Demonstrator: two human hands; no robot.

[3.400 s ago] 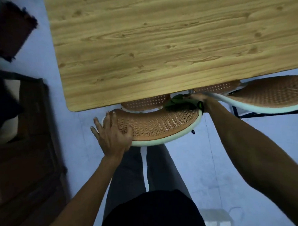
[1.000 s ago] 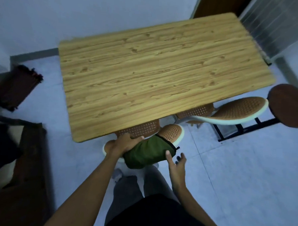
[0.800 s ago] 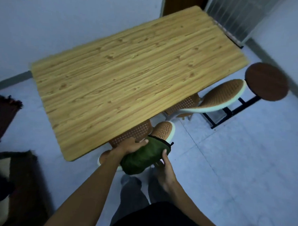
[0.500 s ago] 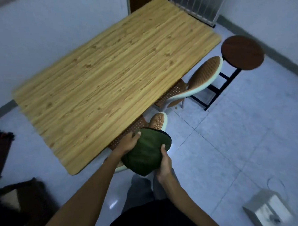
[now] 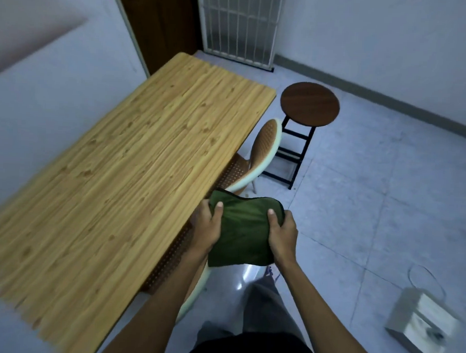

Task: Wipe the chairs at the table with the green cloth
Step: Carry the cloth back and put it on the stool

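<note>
Left hand (image 5: pixel 207 228) and right hand (image 5: pixel 282 233) both clenched on green cloth (image 5: pixel 244 230), held in air beside surface (image 5: pixel 125 177). Next chair (image 5: pixel 262 153) lies ahead, beyond cloth, slightly nearer right hand.

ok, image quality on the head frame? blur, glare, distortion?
Head view: dim, bluish light; motion blur smears the table near edge and the box at lower right; a glare patch on the floor below the green cloth; wide-angle bending toward the edges; hands and cloth fairly sharp.
</note>
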